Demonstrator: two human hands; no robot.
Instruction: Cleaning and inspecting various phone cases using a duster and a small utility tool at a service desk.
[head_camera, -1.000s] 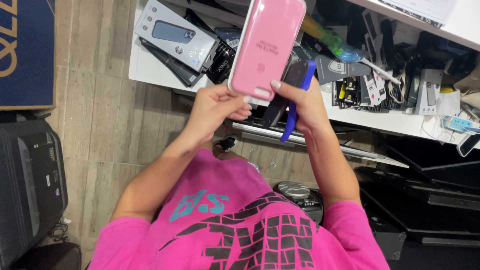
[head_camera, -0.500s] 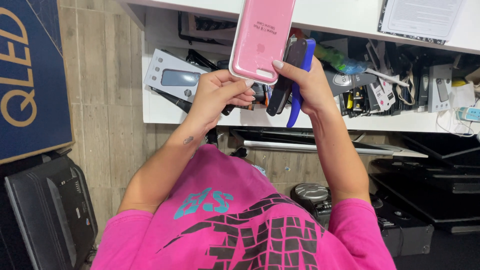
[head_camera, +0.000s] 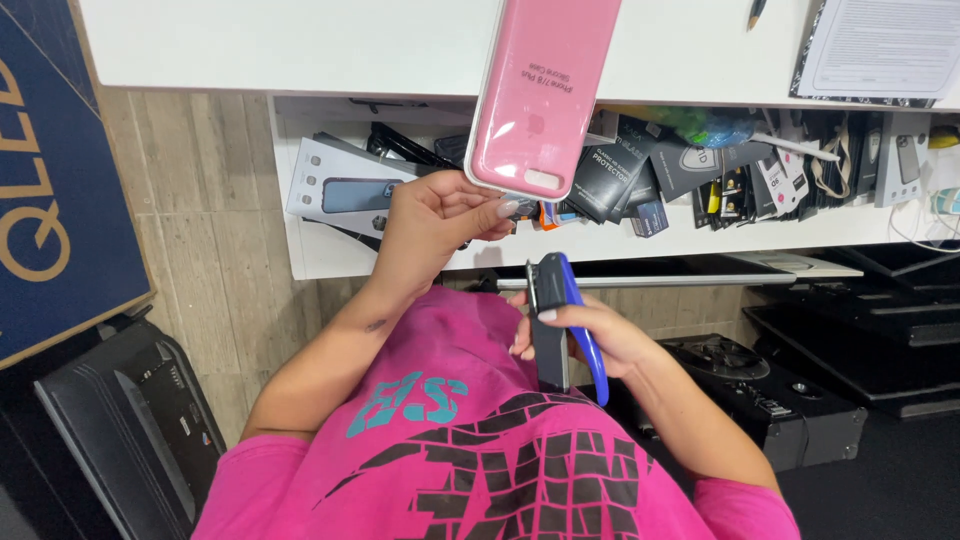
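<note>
Pinched by its lower edge, a pink phone case package (head_camera: 545, 90) is held up by the left hand (head_camera: 430, 225), whose fingers (head_camera: 500, 208) are closed on the bottom corner of the pack. The package stands nearly upright, tilted slightly, and rises in front of the white bench (head_camera: 300, 45) so that its upper part is cut off by the edge of the view. Lower down and well apart from it, a dark phone (head_camera: 550, 320) is gripped on edge by the right hand (head_camera: 590, 335), together with a blue strip-like object (head_camera: 585, 330) that lies along the phone's right side; what that blue object is cannot be told. The right hand's fingers are wrapped around both, with the thumb pressed against the phone's near face. Both hands are held above a bright pink T-shirt (head_camera: 450, 430) with black and teal print.

Under the bench, an open white shelf (head_camera: 330, 262) is seen, packed with small accessory boxes. A light grey phone box (head_camera: 345, 185) lies at its left end, just behind the left hand, and black screen protector packs (head_camera: 610, 170) are stacked to the right of the pink package. A printed sheet of paper (head_camera: 880, 45) rests on the bench at upper right. A large dark blue carton (head_camera: 50, 170) is propped at the left, and black equipment (head_camera: 780, 400) sits on the floor at lower right.
</note>
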